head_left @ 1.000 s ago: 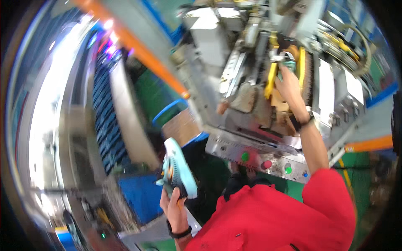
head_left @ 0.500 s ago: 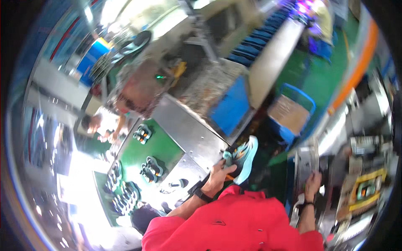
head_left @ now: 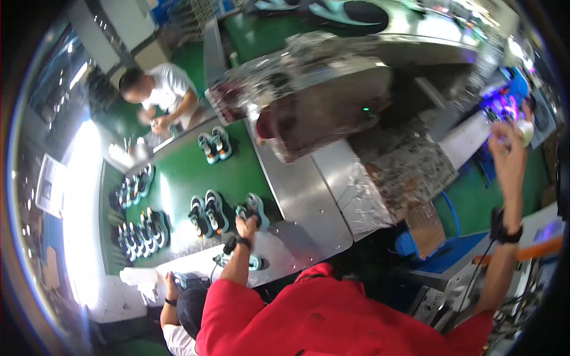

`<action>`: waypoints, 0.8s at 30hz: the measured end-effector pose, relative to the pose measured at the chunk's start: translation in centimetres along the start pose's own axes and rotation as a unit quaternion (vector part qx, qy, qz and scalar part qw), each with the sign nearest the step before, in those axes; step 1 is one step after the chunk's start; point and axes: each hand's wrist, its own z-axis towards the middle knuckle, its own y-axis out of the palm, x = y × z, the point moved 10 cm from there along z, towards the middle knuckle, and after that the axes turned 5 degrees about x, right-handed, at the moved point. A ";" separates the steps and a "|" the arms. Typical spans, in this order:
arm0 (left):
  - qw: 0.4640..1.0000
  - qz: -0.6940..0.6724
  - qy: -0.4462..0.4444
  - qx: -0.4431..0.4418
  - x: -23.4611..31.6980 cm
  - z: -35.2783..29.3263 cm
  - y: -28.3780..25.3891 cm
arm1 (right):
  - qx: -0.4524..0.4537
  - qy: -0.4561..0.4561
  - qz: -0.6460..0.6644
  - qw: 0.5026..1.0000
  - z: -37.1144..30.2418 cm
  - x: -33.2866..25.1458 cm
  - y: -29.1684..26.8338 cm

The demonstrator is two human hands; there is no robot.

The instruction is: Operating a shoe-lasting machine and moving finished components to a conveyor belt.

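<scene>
Lying at 1 o'clock from my left hand, just beside its fingertips, is a teal-soled shoe on the green tabletop. Its long axis runs roughly from 11 to 5 o'clock. Close against it, at about 11 o'clock from the same hand, is a 2nd shoe, its near end partly hidden by my fingers. Those fingers are bent and down at that end; I cannot tell whether they have closed on it or only touch it.

The left is much the nearer hand. It is at 10 to 11 o'clock from my chest, the forearm running up toward 12 o'clock. Under that forearm, at the 6 o'clock side, another shoe lies on the metal edge. A pair stands near, at 10 o'clock from the hand.

My right hand is raised well apart, at 1 to 2 o'clock from my chest, forearm nearly upright toward 12. Its fingers are loosely curled, partly parted from the thumb, and I see nothing held there.
</scene>
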 end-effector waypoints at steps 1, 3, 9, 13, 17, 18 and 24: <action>1.000 0.008 0.000 0.022 4.2 -0.5 1.4 | -0.057 -0.070 -0.165 0.982 4.3 -0.3 2.5; 0.990 0.095 0.064 0.081 4.2 2.7 -0.4 | -0.153 -0.007 0.052 0.987 12.3 -1.9 8.9; 0.957 0.255 0.014 0.138 2.1 6.5 -0.1 | -0.274 -0.156 0.010 0.949 29.1 -6.8 24.3; 0.958 0.235 -0.014 0.162 2.2 6.4 0.3 | -0.393 -0.095 -0.028 0.914 31.5 -7.4 30.6; 0.966 0.184 0.051 0.175 3.2 6.0 -0.9 | -0.305 -0.075 -0.073 0.947 28.8 -9.0 28.0; 0.964 0.180 0.072 0.181 1.8 6.1 -1.4 | -0.315 -0.058 -0.099 0.942 26.1 -12.8 28.8; 0.776 0.377 0.417 0.287 -1.9 6.7 -2.4 | -0.063 -0.245 -0.037 0.967 21.6 -19.7 17.9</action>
